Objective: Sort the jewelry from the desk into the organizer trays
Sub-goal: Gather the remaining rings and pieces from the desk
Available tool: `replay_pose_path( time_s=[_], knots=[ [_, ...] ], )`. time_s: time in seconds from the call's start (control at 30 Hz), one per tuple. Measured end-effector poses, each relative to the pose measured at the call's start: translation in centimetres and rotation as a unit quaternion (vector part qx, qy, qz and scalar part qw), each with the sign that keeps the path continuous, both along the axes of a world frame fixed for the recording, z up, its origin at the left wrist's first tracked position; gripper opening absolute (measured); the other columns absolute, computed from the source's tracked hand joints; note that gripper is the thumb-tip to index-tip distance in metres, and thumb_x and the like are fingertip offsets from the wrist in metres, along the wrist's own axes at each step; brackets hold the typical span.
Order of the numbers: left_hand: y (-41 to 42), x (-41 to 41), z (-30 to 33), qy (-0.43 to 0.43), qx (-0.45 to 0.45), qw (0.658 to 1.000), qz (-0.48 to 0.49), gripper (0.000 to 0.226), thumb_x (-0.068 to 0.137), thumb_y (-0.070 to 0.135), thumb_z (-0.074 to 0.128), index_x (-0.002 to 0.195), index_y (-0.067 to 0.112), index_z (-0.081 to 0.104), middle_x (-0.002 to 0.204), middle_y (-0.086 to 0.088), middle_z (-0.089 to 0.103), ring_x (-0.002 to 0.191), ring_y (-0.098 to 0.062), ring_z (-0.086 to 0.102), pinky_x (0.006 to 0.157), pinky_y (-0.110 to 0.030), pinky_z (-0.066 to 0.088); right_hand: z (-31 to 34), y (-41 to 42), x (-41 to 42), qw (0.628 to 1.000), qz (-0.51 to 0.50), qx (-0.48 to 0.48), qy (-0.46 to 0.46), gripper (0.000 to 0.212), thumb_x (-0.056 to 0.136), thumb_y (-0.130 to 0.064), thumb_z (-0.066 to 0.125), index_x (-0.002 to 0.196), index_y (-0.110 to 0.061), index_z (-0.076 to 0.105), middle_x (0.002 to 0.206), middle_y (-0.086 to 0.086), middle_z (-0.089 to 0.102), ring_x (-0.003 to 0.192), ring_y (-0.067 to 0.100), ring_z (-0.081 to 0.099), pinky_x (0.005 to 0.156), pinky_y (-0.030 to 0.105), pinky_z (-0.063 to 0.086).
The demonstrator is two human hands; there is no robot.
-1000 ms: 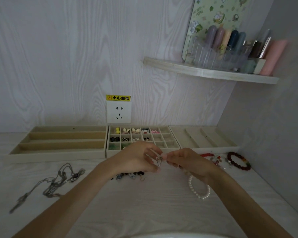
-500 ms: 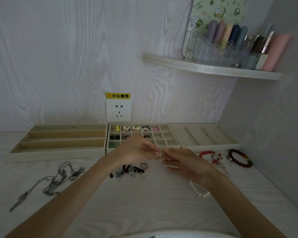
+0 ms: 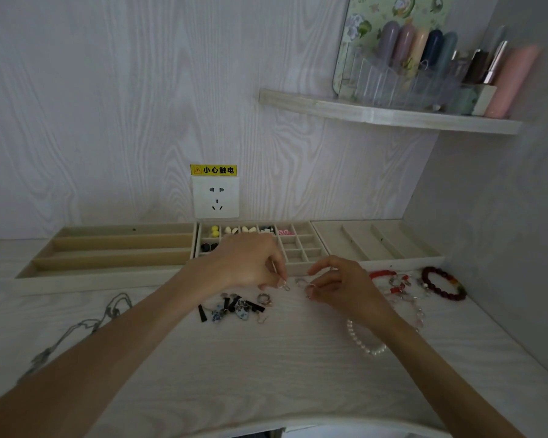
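We have filled a few far cells of the middle grid tray [image 3: 301,248]. Our left hand [image 3: 250,263] and right hand [image 3: 339,286] each pinch what seems a small earring [image 3: 286,286]; necklaces [image 3: 86,327], bracelets [image 3: 443,282] remain on the table [image 3: 266,368].

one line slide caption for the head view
Both hands pinch small silver earrings before the grid tray.

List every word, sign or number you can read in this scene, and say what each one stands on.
"小心触电", beside a warning triangle: yellow sticker above the wall socket.
Lettering at the top edge of the green floral board on the shelf: too blurred to read.
Nothing else is readable.
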State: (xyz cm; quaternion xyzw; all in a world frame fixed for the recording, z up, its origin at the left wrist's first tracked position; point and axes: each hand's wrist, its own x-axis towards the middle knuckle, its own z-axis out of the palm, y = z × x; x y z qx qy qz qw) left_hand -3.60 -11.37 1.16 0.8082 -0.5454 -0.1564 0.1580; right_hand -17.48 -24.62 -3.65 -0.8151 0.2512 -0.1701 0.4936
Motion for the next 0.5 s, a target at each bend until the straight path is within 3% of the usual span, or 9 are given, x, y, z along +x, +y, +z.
replay_pose_path(
  time_s=[0.1,0.23,0.3,0.4,0.5],
  knots=[
    [0.3,0.1,-0.1,0.137,-0.014,0.990,0.033,0.013,0.082,0.025,0.071,0.094,0.020,0.073,0.091,-0.002,0.075,0.058,0.007,0.063,0.079,-0.018,0.050,-0.2,0.1,0.0,0.995,0.029,-0.098,0.019,0.026,0.075,-0.004,0.073,0.072,-0.029,0.065,0.076,-0.003,0.070,0.059,0.000,0.062,0.062,0.018,0.052],
    [0.8,-0.5,-0.8,0.236,-0.067,0.964,0.106,0.007,0.080,0.028,0.072,0.087,0.028,0.073,0.084,0.012,0.073,0.068,0.004,0.066,0.056,-0.016,0.039,-0.8,0.3,0.3,0.986,0.005,-0.165,-0.005,0.013,0.085,-0.016,0.066,0.086,-0.027,0.072,0.084,-0.014,0.069,0.077,-0.001,0.063,0.070,0.015,0.050],
    [0.9,-0.6,-1.3,0.267,-0.093,0.951,0.128,0.007,0.081,0.028,0.072,0.087,0.030,0.071,0.082,0.015,0.073,0.067,0.006,0.066,0.052,-0.016,0.035,-0.6,0.6,0.5,0.984,-0.031,-0.168,-0.042,0.010,0.087,-0.027,0.063,0.089,-0.028,0.073,0.086,-0.019,0.067,0.083,-0.003,0.061,0.070,0.012,0.046],
    [0.8,-0.7,-1.6,0.291,-0.124,0.937,0.148,0.009,0.081,0.027,0.072,0.091,0.028,0.072,0.085,0.007,0.075,0.064,0.007,0.065,0.049,-0.012,0.034,0.2,1.3,0.7,0.988,-0.050,-0.122,-0.077,0.007,0.083,-0.032,0.066,0.082,-0.029,0.073,0.078,-0.019,0.069,0.073,-0.006,0.060,0.064,0.005,0.043],
    [0.5,-0.7,-1.6,0.307,-0.140,0.928,0.155,0.011,0.082,0.027,0.072,0.092,0.029,0.072,0.085,0.000,0.075,0.069,0.002,0.065,0.050,-0.013,0.035,0.6,1.6,0.8,0.991,-0.042,-0.090,-0.086,0.008,0.078,-0.031,0.073,0.082,-0.025,0.076,0.075,-0.014,0.072,0.065,-0.004,0.060,0.062,0.006,0.045]
  ],
)
